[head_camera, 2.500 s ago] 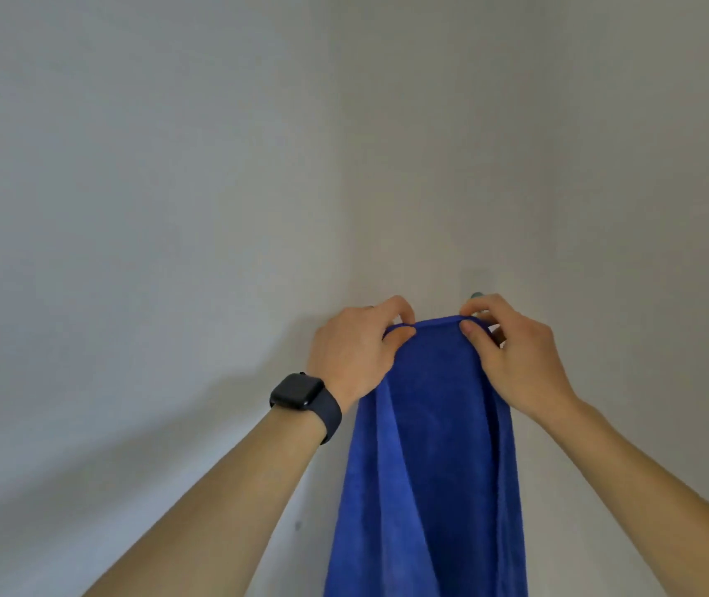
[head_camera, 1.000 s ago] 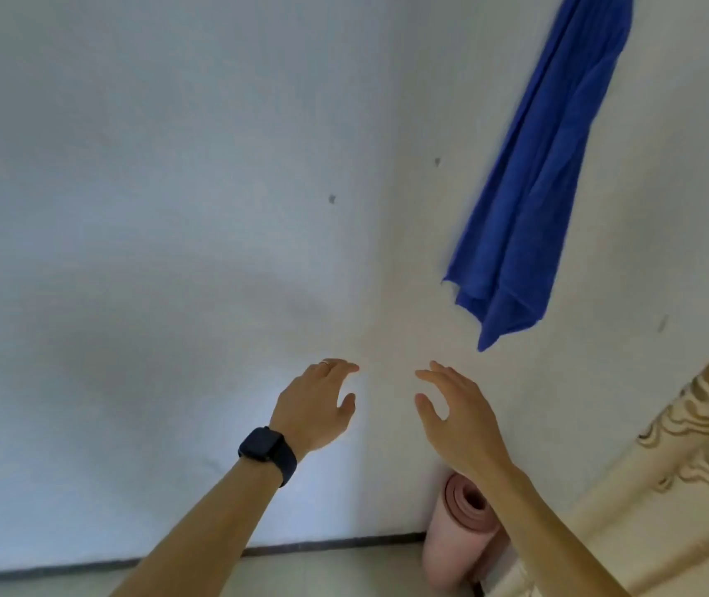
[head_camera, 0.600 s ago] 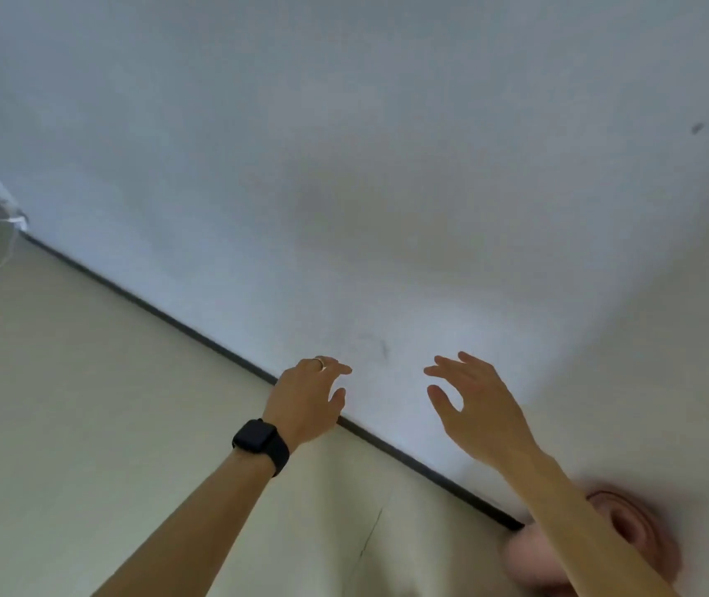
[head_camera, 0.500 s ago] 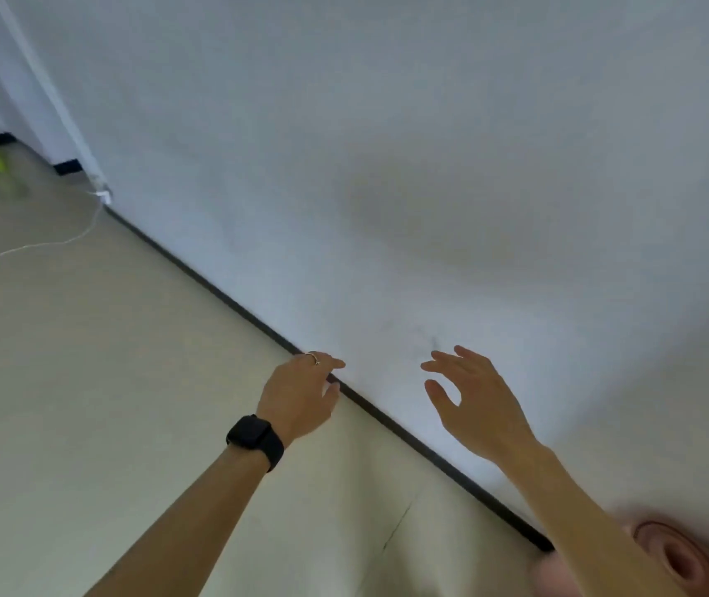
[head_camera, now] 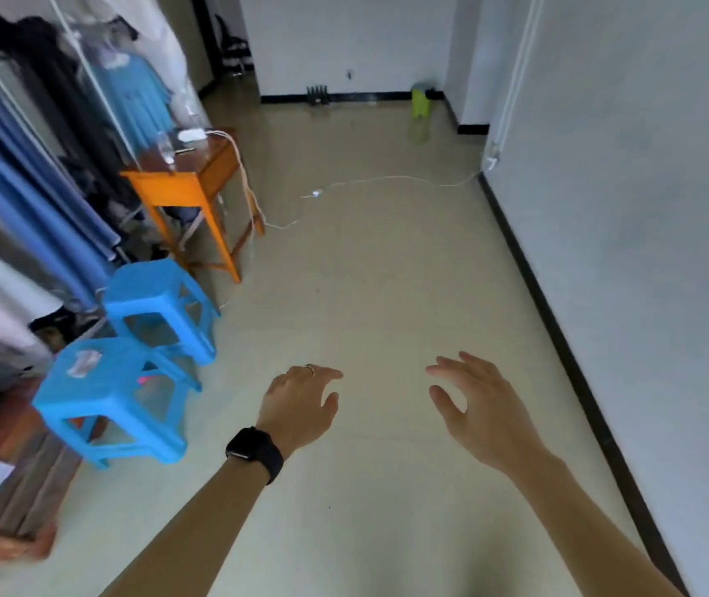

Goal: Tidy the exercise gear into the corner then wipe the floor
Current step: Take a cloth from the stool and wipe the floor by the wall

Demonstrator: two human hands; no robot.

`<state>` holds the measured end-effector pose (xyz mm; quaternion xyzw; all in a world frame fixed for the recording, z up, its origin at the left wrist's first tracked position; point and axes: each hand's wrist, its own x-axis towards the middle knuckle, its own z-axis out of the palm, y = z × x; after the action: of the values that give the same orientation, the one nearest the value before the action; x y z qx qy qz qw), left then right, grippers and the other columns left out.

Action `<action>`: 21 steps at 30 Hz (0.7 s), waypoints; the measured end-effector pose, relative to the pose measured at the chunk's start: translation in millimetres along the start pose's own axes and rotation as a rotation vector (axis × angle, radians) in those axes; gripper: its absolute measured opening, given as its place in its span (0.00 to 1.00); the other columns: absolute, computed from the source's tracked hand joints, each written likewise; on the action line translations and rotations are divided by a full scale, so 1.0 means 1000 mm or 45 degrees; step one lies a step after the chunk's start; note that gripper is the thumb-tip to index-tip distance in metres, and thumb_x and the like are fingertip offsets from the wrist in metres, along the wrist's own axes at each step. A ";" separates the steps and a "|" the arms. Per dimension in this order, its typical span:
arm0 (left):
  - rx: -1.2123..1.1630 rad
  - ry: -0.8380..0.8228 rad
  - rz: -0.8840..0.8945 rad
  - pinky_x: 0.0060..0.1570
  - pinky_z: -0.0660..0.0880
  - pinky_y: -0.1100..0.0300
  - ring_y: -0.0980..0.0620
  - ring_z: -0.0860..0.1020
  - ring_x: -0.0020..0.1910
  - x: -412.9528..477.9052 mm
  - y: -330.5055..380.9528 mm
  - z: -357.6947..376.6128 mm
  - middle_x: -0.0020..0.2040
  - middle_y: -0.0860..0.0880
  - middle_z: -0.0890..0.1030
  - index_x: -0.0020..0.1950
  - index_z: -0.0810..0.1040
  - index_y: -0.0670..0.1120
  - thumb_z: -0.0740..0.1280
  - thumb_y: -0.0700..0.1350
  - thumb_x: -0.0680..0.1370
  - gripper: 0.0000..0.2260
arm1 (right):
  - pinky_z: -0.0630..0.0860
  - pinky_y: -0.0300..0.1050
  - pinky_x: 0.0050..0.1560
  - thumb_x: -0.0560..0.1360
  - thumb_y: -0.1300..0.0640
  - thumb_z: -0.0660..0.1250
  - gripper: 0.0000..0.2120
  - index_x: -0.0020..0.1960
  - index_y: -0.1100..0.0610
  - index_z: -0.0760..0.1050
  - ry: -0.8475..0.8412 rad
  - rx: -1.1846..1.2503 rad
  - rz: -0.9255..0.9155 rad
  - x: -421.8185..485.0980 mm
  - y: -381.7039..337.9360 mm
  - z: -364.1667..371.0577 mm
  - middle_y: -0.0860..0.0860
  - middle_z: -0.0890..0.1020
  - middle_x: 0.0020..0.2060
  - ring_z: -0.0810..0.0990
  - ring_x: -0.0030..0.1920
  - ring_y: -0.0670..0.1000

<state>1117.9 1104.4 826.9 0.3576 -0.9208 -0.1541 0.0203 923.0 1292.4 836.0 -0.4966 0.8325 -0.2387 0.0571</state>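
We look down a long room over a pale tiled floor [head_camera: 378,269], which takes up most of the view and lies bare through its middle. A grey wall [head_camera: 645,209] runs along the floor's right edge above a dark skirting strip [head_camera: 559,338]. Along the floor's left edge hangs a rack of clothes [head_camera: 42,135], blue and dark garments, blurred. Next to it stands an orange wooden table [head_camera: 189,187] with a white power strip [head_camera: 191,134] on its top; a white cable [head_camera: 387,179] trails from there across the floor to the right wall. Two blue plastic stools [head_camera: 146,333] stand one behind the other near the left edge, the nearer one with a pale scrap on its seat. At the floor's far edge a small green bin [head_camera: 420,101] sits by the far wall; we cannot tell what it holds. No exercise gear shows here. Our left hand [head_camera: 301,407], with a black watch [head_camera: 254,453] on the wrist and a ring, hangs above the floor with fingers loosely curled, gripping nothing. Our right hand [head_camera: 482,407] is spread and empty beside it.
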 end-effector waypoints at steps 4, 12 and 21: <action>0.000 0.058 -0.315 0.67 0.66 0.57 0.53 0.70 0.68 -0.040 -0.094 -0.023 0.69 0.55 0.74 0.72 0.70 0.58 0.60 0.52 0.81 0.18 | 0.68 0.51 0.70 0.80 0.48 0.64 0.13 0.64 0.45 0.78 -0.130 0.069 -0.260 0.055 -0.080 0.059 0.40 0.77 0.67 0.66 0.74 0.48; -0.028 0.193 -0.830 0.66 0.67 0.54 0.52 0.71 0.69 -0.084 -0.213 -0.044 0.69 0.55 0.75 0.71 0.72 0.59 0.60 0.53 0.80 0.18 | 0.71 0.49 0.66 0.78 0.52 0.68 0.11 0.59 0.46 0.80 -0.305 0.132 -0.707 0.151 -0.194 0.146 0.43 0.82 0.61 0.74 0.68 0.53; -0.095 0.345 -1.321 0.65 0.70 0.54 0.52 0.73 0.66 -0.144 -0.298 -0.047 0.68 0.55 0.76 0.68 0.74 0.59 0.62 0.53 0.80 0.16 | 0.72 0.49 0.65 0.77 0.51 0.66 0.13 0.60 0.50 0.81 -0.536 0.216 -1.069 0.208 -0.315 0.223 0.45 0.82 0.60 0.75 0.66 0.54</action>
<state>1426.6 980.1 793.5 0.7813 -0.6063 -0.1290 0.0730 1145.0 915.0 812.3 -0.8212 0.5078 -0.2024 0.1634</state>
